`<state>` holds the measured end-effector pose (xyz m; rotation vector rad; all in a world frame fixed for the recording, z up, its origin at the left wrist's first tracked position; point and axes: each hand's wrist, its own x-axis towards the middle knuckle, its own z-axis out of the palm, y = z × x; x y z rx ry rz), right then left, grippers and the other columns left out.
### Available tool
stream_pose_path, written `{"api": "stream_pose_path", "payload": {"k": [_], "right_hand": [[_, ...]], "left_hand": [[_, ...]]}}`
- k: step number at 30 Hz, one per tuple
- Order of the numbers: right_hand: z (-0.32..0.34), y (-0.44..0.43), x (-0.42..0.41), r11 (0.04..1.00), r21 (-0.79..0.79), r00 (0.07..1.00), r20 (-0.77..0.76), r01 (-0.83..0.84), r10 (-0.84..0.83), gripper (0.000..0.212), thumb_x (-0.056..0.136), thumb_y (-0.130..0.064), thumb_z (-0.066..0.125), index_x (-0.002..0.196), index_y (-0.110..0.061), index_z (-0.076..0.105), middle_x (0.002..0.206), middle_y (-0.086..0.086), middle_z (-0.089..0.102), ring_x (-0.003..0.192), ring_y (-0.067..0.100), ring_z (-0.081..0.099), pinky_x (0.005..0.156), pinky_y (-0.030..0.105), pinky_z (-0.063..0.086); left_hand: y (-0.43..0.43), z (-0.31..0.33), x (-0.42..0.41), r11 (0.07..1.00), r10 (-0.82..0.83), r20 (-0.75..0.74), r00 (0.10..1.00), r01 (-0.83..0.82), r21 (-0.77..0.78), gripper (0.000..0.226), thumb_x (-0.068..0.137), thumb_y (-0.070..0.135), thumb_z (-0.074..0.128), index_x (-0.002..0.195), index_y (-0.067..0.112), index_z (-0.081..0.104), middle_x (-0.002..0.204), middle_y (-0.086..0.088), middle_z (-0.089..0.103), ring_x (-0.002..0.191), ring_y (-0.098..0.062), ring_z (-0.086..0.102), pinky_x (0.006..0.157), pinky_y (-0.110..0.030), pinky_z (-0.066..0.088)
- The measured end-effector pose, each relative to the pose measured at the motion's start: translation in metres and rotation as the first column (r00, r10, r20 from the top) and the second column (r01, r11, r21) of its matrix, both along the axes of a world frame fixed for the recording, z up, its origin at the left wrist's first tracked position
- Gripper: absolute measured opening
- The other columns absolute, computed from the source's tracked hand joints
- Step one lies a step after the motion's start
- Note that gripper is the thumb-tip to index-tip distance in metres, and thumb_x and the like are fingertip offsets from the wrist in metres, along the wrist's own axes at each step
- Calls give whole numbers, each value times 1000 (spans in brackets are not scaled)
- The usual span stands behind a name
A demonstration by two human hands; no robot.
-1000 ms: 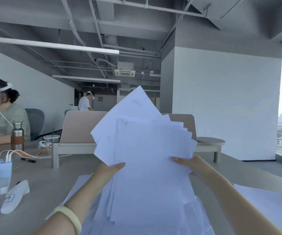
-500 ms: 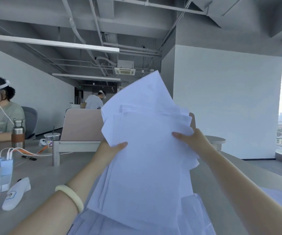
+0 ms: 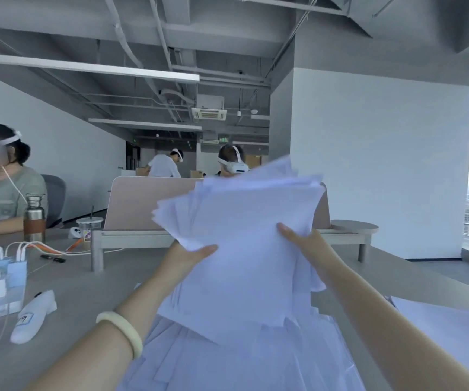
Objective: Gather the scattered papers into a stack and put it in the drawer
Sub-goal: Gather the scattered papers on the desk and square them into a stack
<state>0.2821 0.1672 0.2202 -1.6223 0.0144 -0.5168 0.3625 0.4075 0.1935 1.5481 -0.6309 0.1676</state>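
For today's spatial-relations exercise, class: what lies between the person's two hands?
In the head view, the paper stack lies between them; the left hand and right hand each grip one side.

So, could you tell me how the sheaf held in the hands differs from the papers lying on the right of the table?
The held sheaf is raised upright, gripped by the left hand and right hand; the right-side papers lie flat on the table, untouched. The held sheaf is fanned and uneven; the right-side papers look more even. Both are white.
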Motion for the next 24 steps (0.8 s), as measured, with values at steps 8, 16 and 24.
{"api": "stream_pose_path", "payload": {"k": [8, 16, 24], "right_hand": [[12, -6, -8, 996, -11, 996, 25, -91, 91, 31, 89, -34, 64, 113, -15, 66, 100, 1, 76, 89, 21, 74, 75, 36, 58], [39, -10, -30, 933, -280, 970, 23, -227, 243, 20, 91, -27, 62, 106, -39, 60, 112, -14, 71, 102, 6, 69, 84, 26, 55], [35, 8, -2, 981, -195, 991, 132, -8, 34, 33, 82, -31, 73, 112, -19, 68, 112, 0, 72, 100, 18, 70, 91, 39, 55]], "left_hand": [[-8, 14, 4, 996, 7, -11, 1000, -8, -94, 15, 85, 26, 68, 97, 33, 62, 90, 24, 64, 82, 10, 58, 61, -6, 43], [9, 19, 9, 990, -140, -101, 985, 139, -12, 75, 43, 54, 88, 110, 28, 67, 114, 8, 71, 107, -14, 66, 98, -36, 49], [4, 20, 13, 984, -89, -75, 993, 76, -161, 30, 70, 28, 82, 98, 26, 70, 110, 1, 72, 106, -19, 67, 100, -43, 48]]}}
